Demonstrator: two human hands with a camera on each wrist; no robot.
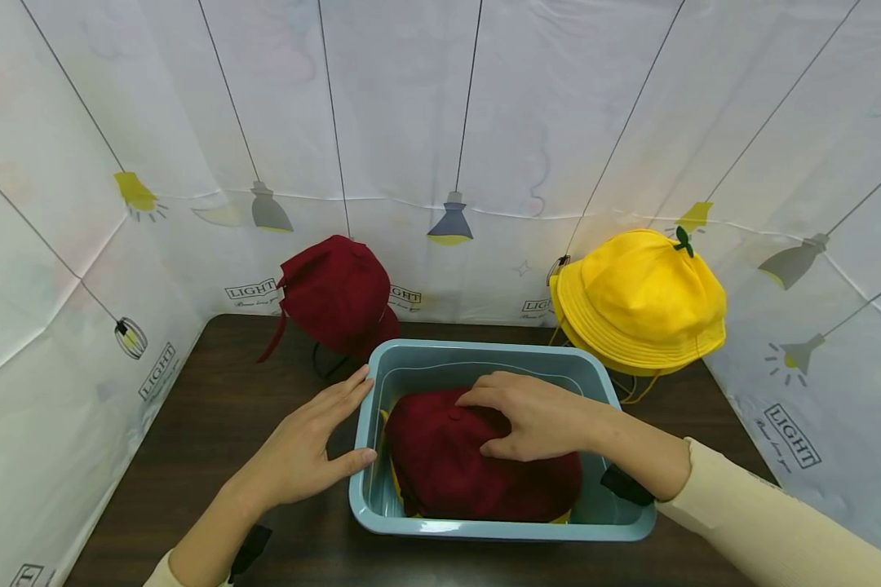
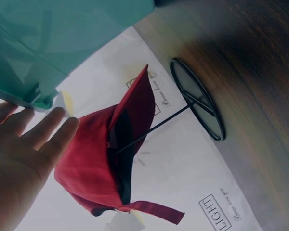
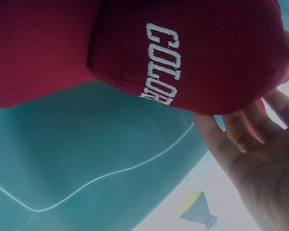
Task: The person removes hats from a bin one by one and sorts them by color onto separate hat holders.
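A dark red cap (image 1: pixel 477 481) lies in a light blue plastic basin (image 1: pixel 499 531), over something yellow (image 1: pixel 562 517) whose edges peek out beneath it. White embroidered letters (image 3: pixel 163 65) show on the cap's front in the right wrist view. My right hand (image 1: pixel 532 416) reaches in over the far side, its spread, bent fingers resting on the smooth crown near the top button. Beside the basin's left wall, my left hand (image 1: pixel 304 452) has its fingers extended and thumb apart, with fingertips (image 2: pixel 58 115) right at the rim.
Behind the basin on the left, another dark red cap (image 1: pixel 341 289) sits on a black wire stand (image 2: pixel 197 98) with a round base. A yellow bucket hat (image 1: pixel 635 297) with a green sprout stands at the back right. White printed cloth (image 1: pixel 404 98) surrounds the dark wooden table (image 1: pixel 242 391).
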